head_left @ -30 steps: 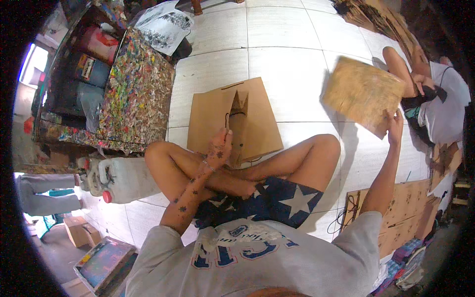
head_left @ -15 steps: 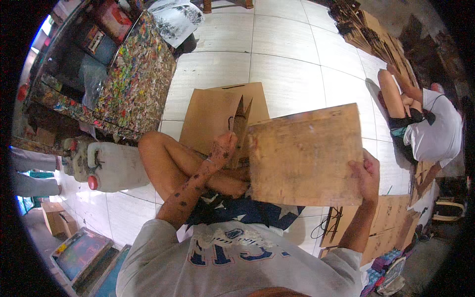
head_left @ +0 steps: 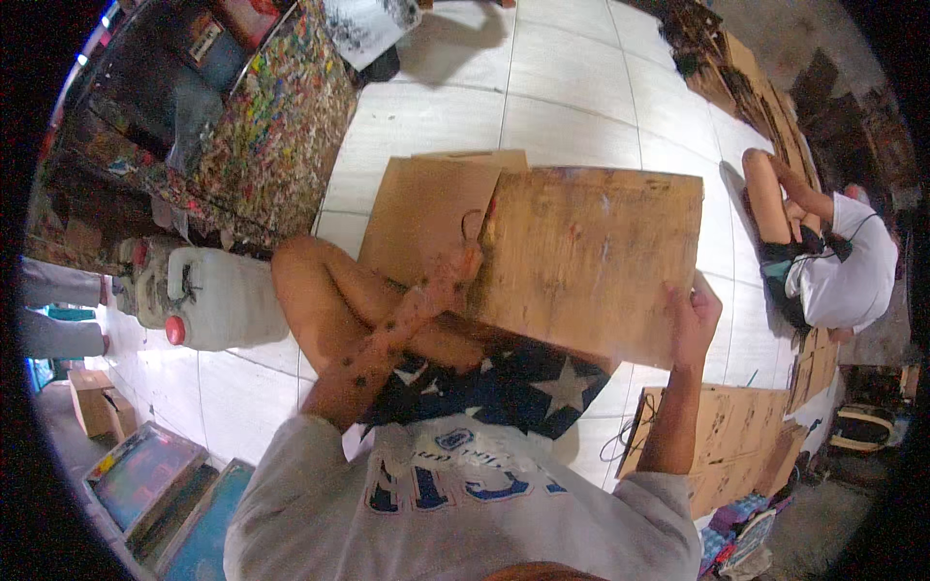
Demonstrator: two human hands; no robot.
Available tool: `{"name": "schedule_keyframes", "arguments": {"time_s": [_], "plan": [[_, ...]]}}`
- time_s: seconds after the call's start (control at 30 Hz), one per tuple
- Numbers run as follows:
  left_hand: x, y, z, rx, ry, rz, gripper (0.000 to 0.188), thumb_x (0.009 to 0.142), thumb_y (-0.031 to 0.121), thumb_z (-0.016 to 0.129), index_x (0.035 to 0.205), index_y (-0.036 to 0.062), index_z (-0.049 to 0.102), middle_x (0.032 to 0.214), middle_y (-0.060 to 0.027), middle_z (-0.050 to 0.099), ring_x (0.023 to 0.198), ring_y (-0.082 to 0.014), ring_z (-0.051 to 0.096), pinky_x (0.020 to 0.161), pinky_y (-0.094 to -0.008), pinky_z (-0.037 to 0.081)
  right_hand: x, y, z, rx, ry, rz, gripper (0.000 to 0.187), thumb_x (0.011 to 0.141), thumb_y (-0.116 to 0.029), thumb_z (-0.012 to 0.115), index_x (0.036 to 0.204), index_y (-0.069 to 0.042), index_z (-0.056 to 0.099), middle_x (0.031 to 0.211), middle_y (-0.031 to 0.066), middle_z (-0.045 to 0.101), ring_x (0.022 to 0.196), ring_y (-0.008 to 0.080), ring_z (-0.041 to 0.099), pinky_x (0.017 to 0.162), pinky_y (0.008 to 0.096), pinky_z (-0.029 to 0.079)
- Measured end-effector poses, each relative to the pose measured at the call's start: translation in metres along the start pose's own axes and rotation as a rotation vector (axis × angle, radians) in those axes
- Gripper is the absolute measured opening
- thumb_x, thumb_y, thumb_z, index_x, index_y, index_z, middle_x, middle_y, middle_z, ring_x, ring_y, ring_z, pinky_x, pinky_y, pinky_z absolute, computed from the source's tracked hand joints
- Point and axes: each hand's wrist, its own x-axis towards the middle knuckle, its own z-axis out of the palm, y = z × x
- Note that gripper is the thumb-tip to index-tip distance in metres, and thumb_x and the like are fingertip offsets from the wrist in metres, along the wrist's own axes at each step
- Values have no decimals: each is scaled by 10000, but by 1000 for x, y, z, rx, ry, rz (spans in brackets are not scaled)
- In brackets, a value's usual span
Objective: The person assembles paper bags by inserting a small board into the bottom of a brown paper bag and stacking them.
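Note:
My right hand (head_left: 692, 308) grips the right edge of a stained, flat wooden board (head_left: 591, 261), with the thumb over its face. The board is tilted in front of me, above my crossed legs. My left hand (head_left: 453, 271) is closed beside the board's left edge. A thin dark curved piece (head_left: 471, 225), like a hook or bent wire, sticks up from its fingers; its lower end is hidden. Brown cardboard (head_left: 417, 208) lies on the floor beyond my left hand, partly covered by the board.
Plastic jugs (head_left: 228, 295) with red caps stand left, below a block with a multicoloured speckled surface (head_left: 276, 126). Paint-stained frames (head_left: 145, 479) lie lower left. Flat cardboard (head_left: 722, 436) lies right. Another person (head_left: 843, 257) sits at far right near stacked cardboard (head_left: 756, 92).
The board has swung left and away from me, now covering the raised cardboard flaps seen before. My left hand has shifted slightly right, still closed with the curved piece.

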Motion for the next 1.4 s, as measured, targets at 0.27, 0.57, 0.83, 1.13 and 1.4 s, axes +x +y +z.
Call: {"name": "schedule_keyframes", "arguments": {"time_s": [0.27, 0.57, 0.83, 1.13, 1.4], "plan": [[13, 11, -1, 39, -91, 28, 239, 921, 243, 493, 976, 22, 569, 900, -173, 587, 805, -320, 582, 712, -387, 471, -18, 34, 41, 48, -16, 40, 286, 878, -146, 605, 1109, 19, 571, 885, 58, 657, 748, 125, 577, 652, 286, 474], [12, 22, 2, 82, -129, 58, 250, 918, 244, 500, 1023, 26, 563, 975, -170, 581, 880, -313, 576, 778, -383, 465, -35, 103, 148, -249, -355, 15, 262, 920, -113, 459, 1130, 35, 510, 1031, 199, 593, 1005, 331, 561, 882, 411, 428], [1, 49, -12, 43, -83, 137, 267, 916, 245, 507, 1065, 30, 559, 1041, -168, 575, 947, -307, 571, 836, -379, 460, -41, 125, 179, 332, -221, -84, 243, 904, -36, 475, 1123, 47, 539, 1059, 205, 592, 997, 345, 561, 850, 393, 452], [-61, 205, -86, -176, 103, 700, 294, 913, 246, 515, 1113, 34, 553, 1116, -165, 568, 1022, -300, 566, 901, -375, 454, 17, 72, 194, 914, -247, 224, 312, 883, -28, 551, 1185, 21, 497, 1093, 119, 596, 1014, 218, 582, 855, 352, 497], [-108, 156, -123, -201, -141, 558, 286, 894, 238, 552, 1095, 36, 574, 1015, -156, 617, 915, -318, 618, 816, -393, 510, 102, -141, 268, 1066, -367, -234, 363, 901, -95, 570, 1235, 9, 472, 1177, 90, 553, 1093, 197, 531, 928, 336, 446]]}}
